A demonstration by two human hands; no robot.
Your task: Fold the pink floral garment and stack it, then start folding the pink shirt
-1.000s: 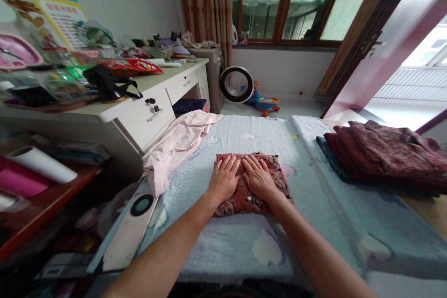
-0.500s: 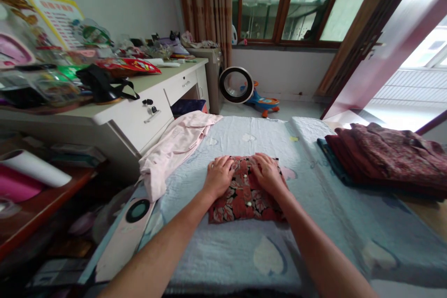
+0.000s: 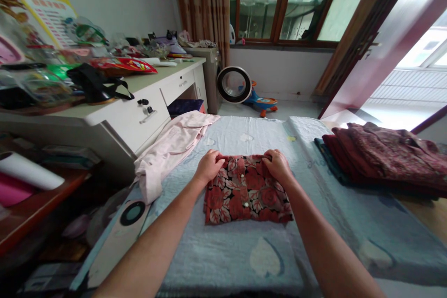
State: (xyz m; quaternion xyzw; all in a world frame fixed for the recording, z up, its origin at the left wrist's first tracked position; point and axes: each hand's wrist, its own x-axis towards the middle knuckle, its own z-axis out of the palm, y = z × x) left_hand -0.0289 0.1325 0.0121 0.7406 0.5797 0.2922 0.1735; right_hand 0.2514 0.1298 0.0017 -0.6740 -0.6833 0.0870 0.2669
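Note:
A folded floral shirt (image 3: 244,191), red and black with pale leaves and a buttoned placket, lies on the light blue bedsheet (image 3: 216,256). My left hand (image 3: 210,165) grips its far left corner, fingers curled around the edge. At the far right corner, my right hand (image 3: 277,164) is closed on the same shirt, thumb on the near side. The far edge is stretched between both hands, while the near edge rests on the sheet. Fingertips behind the fabric are hidden.
A stack of folded dark red clothes (image 3: 391,158) sits at the right. Along the left side lies a pale pink garment (image 3: 174,144). A white desk (image 3: 139,102) with a cluttered top stands beyond it. A round-framed fan (image 3: 234,84) and a blue toy car (image 3: 260,101) are past the bed.
Both hands were lying flat on top of the folded shirt. They have moved apart to its far corners and closed on the fabric there.

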